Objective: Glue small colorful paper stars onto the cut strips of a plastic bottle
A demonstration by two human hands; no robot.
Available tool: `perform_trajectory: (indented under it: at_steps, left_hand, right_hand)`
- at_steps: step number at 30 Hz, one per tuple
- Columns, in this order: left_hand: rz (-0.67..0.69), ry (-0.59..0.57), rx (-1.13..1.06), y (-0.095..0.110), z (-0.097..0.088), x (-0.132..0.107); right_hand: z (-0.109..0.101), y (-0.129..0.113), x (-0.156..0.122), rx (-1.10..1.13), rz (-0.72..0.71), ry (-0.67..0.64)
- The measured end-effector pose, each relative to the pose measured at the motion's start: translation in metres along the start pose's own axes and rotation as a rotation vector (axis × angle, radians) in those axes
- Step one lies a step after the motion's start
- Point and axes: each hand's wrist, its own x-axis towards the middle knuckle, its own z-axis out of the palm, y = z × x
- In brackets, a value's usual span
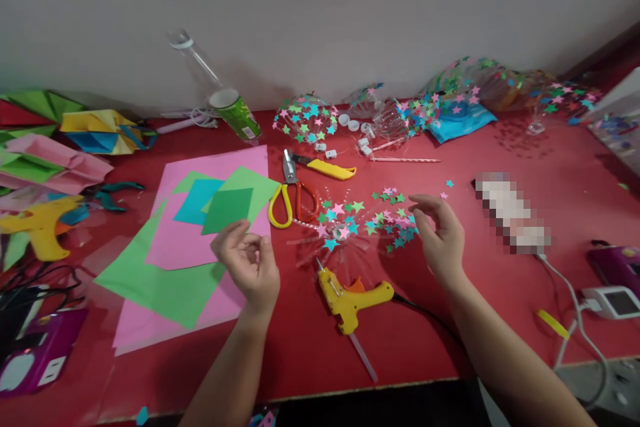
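Note:
My left hand (pixel 249 263) is raised over the paper sheets, palm up, its fingers loosely curled and apart with nothing in them. My right hand (pixel 443 240) hovers just right of a pile of small foil stars (pixel 395 223). Its thumb and fingers are bent but apart, and I see nothing between them. Between my hands lies a clear plastic piece cut into spread strips (pixel 341 232), with several coloured stars on it. In front of it rests a yellow glue gun (pixel 353 297) with a glue stick (pixel 364 357) out of its back.
Pliers with red and yellow handles (pixel 290 193) and a yellow utility knife (pixel 330 168) lie behind. Pink and green paper (pixel 165 287) spreads left. Star-covered plastic pieces (pixel 306 117) and a tilted bottle (pixel 233 113) stand by the wall. A phone (pixel 513 210) charges at right.

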Motion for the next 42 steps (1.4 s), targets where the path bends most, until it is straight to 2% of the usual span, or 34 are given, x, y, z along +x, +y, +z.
perform_trajectory:
  at_steps: [7, 14, 18, 23, 31, 33, 39, 42]
  left_hand:
    - [0.057, -0.074, 0.01, -0.003, 0.001, -0.002]
    - [-0.016, -0.115, -0.187, 0.022, 0.0, -0.008]
    - [-0.042, -0.163, -0.259, 0.031, 0.0, -0.01]
    - [-0.068, -0.159, -0.286, 0.027, 0.002, -0.011]
    - [-0.193, -0.144, -0.278, 0.026, 0.001, -0.006]
    - [-0.218, -0.121, -0.293, 0.023, 0.0, -0.003]
    - [-0.329, -0.091, -0.255, 0.015, 0.003, 0.002]
    - [-0.346, -0.095, -0.224, 0.01, 0.006, 0.002]
  right_hand:
    - [-0.002, 0.014, 0.01, -0.195, -0.12, 0.009]
    - [0.002, 0.015, 0.008, -0.389, -0.307, -0.157]
    - [0.003, 0.017, 0.007, -0.396, -0.346, -0.208]
    - [0.002, 0.013, 0.006, -0.387, -0.382, -0.251]
    - [0.003, 0.01, 0.007, -0.416, -0.356, -0.335]
    - [-0.001, 0.008, 0.007, -0.431, -0.385, -0.386]
    - [-0.018, -0.005, 0.006, -0.584, -0.494, -0.694]
    - [-0.022, -0.01, 0.004, -0.681, -0.529, -0.779]
